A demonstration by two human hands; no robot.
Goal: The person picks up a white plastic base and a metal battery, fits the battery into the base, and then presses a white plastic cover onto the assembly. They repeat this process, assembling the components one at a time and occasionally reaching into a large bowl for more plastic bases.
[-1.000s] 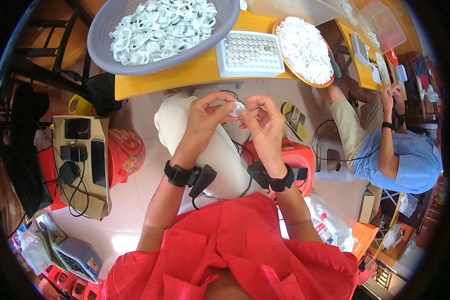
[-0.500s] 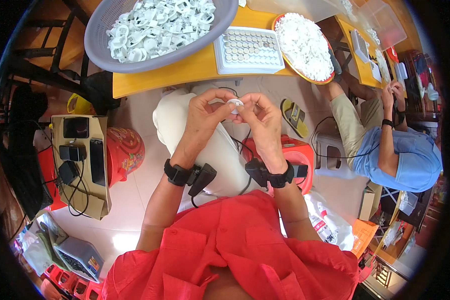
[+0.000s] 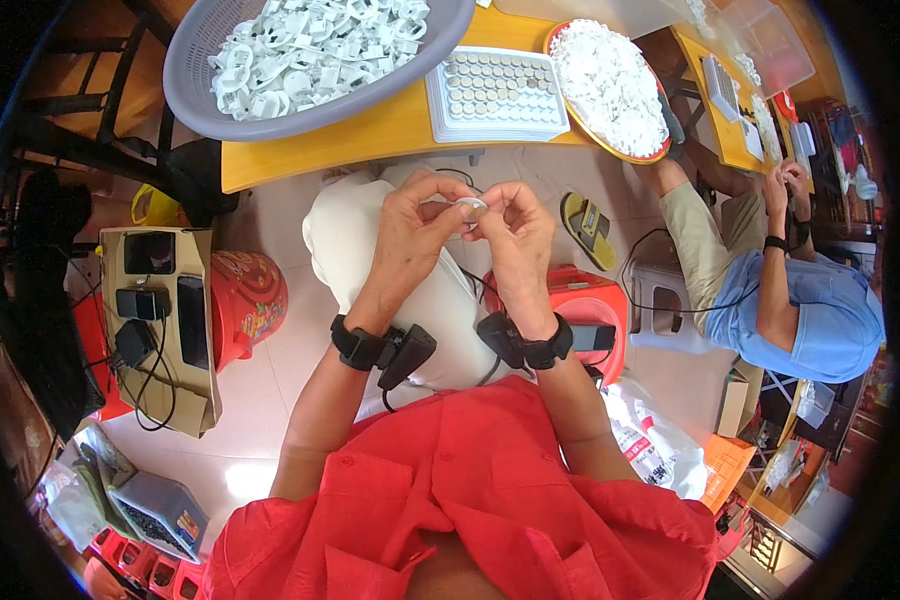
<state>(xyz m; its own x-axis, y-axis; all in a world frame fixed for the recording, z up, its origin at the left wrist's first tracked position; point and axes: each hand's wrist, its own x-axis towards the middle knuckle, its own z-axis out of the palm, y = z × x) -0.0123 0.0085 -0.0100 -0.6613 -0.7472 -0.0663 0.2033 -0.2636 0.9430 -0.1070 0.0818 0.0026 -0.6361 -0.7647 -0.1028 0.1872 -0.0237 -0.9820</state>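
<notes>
- Where the two hands meet near the middle of the head view, a small white disc (image 3: pixel 471 203) is caught between them, held clear of everything else.
- From the middle of the left hand (image 3: pixel 408 224), the disc lies toward 2 o'clock; thumb and bent forefinger pinch its near edge.
- From the middle of the right hand (image 3: pixel 519 236), it lies toward 10 o'clock, pinched likewise, the thumb seeming to lie over its face.
- Neither hand is nearer, since both touch it. Being roundish, it shows no clear long axis, and fingers cover too much for its tilt to be told.
- Beyond the disc, the counter (image 3: pixel 330 153) crosses 12 o'clock, apart from both hands.
- Toward 10 to 11 o'clock stands the grey tub (image 3: pixel 186 92) with its white pieces (image 3: pixel 320 55), nearer the left hand.
- Just past 12 sits the white tray (image 3: pixel 500 133), carrying rows of buttons (image 3: pixel 482 97).
- Between 1 and 2 is the plate (image 3: pixel 632 158), heaped with white bits (image 3: pixel 610 85), nearer the right hand.
- Toward 3 to 4 lies a slipper (image 3: pixel 588 231); well past it sits a co-worker (image 3: pixel 800 310).
</notes>
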